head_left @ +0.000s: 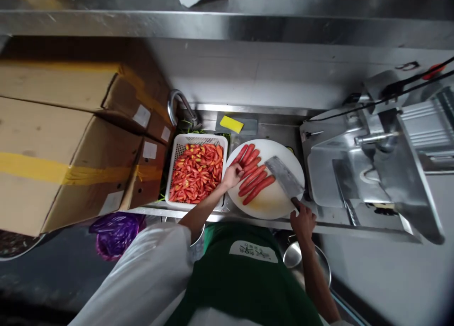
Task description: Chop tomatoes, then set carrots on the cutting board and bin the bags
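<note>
My left hand (232, 175) rests on the left ends of several red sausages (254, 173) lined up on a round white cutting board (275, 201). A wide cleaver (283, 176) lies with its blade flat over the board's right side, and my right hand (302, 220) grips its handle at the board's near edge. Just left of the board stands a white plastic basket (177, 152) filled with sliced red pieces (197, 173).
Large cardboard boxes (67, 141) fill the left side. A curved tap (180, 101) and a yellow sponge (231, 124) sit behind the basket. A metal slicing machine (383, 160) stands on the right. A purple bag (115, 231) and a steel bowl (319, 260) lie below the counter edge.
</note>
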A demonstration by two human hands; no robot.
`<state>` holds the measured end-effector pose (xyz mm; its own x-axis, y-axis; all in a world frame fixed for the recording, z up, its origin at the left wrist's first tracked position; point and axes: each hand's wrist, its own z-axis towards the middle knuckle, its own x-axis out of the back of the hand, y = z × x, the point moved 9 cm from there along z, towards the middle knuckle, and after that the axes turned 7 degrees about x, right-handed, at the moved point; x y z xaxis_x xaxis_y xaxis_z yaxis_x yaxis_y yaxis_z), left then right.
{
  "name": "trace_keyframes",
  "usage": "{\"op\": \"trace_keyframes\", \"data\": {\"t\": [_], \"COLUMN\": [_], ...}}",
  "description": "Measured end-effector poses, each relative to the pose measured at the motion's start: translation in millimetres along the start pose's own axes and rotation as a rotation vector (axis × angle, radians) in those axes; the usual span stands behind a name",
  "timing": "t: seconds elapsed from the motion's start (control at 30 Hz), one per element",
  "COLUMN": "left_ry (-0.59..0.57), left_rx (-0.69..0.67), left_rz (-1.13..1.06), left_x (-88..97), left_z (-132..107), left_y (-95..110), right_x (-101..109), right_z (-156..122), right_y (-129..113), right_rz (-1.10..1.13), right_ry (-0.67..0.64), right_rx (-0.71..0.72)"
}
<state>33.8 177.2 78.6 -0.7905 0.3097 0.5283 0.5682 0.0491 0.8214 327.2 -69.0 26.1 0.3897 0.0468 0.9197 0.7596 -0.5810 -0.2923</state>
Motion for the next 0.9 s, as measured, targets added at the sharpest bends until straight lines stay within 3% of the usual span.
{"op": "trace_keyframes", "data": {"t": [0.1,0.17,0.27,0.37,0.47,0.57,0.73,0.83,0.9], "left_ry": [0.021,0.117,0.267,0.265,0.237,0.227,0.192,0.192,0.197], "left_rx": [0.128,0.144,0.134,0.175,0.200,0.144,-0.033,-0.181,-0.312], "left_rz": [-0.316,-0.468,-0.520,-0.394,-0.229,-0.045,0.466,0.630,0.794], "left_x": [27.3,49.4,73.4,70.4,59.2,53.8,37.1,17.6,11.3], "left_z": [-25.7,-36.5,-32.0,-3.4,22.1,31.4,56.4,77.6,72.8], "left_y": [-24.6,-37.2,-50.9,-55.8,-53.5,-43.3,-6.8,27.5,51.6], "right_x": [-4.3,-10.9,-24.2,-29.0,-18.5,-5.2,8.4,9.6,9.2], "right_z": [17.5,30.4,46.3,56.9,66.1,75.4,85.6,84.5,83.8], "right_y": [0.4,-0.7,0.1,2.2,2.3,6.4,15.8,20.0,16.6], "right_rz": [-0.017,0.038,0.089,0.069,0.117,0.192,0.281,0.293,0.287], "right_ry": [-0.017,-0.060,-0.184,-0.276,-0.285,-0.325,-0.405,-0.423,-0.443], "right_rx": [0.075,0.151,0.202,0.208,0.247,0.254,0.218,0.212,0.230]}}
